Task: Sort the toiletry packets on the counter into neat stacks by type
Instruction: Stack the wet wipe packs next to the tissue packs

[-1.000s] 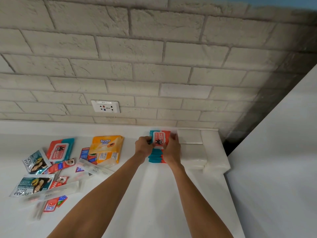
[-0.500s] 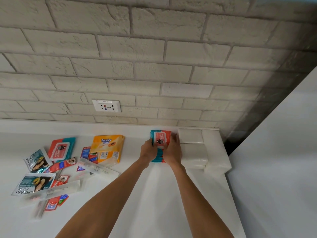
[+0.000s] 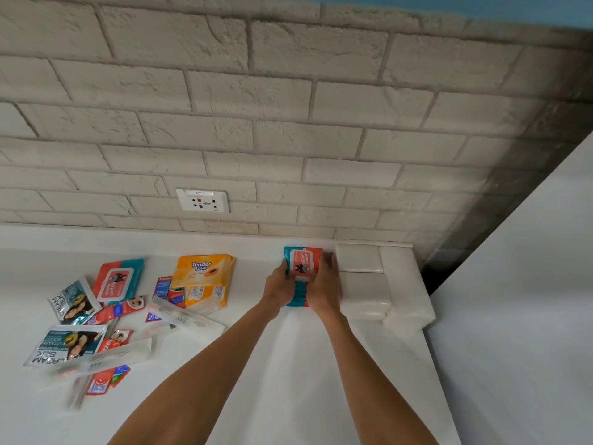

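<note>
Being squared at centre right: wipes stack [image 3: 304, 265], likely soft, slippery.
Side edges are being gripped by curled left hand [image 3: 279, 285] and right hand [image 3: 324, 284].

The stack of wipes packs [image 3: 303, 264] is red and teal, its white-rimmed label bearing a black figure. The lone wipes pack [image 3: 117, 279] at nine o'clock has the same colours. The Tender Love pack [image 3: 203, 277] between them is orange. The Cream Silk sachets [image 3: 72, 301] are teal, white and black. The counter [image 3: 288, 364] is white, and the brick wall [image 3: 288, 123] is off-white with grey joints.
</note>
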`<state>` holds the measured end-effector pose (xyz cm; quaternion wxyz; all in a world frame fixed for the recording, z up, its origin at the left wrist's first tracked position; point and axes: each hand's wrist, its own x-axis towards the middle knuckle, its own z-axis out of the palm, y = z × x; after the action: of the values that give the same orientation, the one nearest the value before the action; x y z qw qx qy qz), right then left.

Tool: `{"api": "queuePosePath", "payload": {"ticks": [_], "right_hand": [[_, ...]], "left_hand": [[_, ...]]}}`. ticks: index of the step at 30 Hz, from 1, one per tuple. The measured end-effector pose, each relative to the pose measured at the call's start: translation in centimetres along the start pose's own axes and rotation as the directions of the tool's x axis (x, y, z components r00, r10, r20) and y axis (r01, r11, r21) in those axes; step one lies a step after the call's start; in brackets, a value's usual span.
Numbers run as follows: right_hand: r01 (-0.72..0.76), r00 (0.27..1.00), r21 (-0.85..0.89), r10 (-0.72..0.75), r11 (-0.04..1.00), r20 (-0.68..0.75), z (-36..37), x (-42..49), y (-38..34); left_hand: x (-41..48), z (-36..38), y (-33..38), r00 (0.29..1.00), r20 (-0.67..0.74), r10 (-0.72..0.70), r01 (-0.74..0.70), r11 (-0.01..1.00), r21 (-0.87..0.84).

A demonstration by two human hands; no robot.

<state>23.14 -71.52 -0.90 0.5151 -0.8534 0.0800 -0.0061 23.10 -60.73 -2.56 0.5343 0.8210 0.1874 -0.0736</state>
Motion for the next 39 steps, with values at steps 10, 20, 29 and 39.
{"api": "queuePosePath", "payload": {"ticks": [10,20,29,39], "right_hand": [[-0.014,1.000,-0.002,0.014,1.000,-0.018,1.1,0.2,1.2],[0.166,0.982,-0.376,-0.188,0.912,-0.023,0.2,-1.4,-1.0],[0.316,0.940,-0.396,-0.340,0.862,0.010,1.2,-6.2,-4.8],[0.284,0.957,-0.225,-0.259,0.932,0.134,11.6,-13.7,-7.9]], "left_hand": [[-0.5,-0.3,-0.1,1.000,0.028,-0.013,0.011,0.998,0.063],[-3.1,-2.8,0.7,0.998,-0.038,0.053,-0.047,0.990,0.129],[-6.2,-10.9,-4.5,0.927,-0.226,0.298,-0.227,0.929,0.292],[-9.3,-24.7,-12.4,0.922,-0.308,0.234,-0.139,0.944,0.300]]}}
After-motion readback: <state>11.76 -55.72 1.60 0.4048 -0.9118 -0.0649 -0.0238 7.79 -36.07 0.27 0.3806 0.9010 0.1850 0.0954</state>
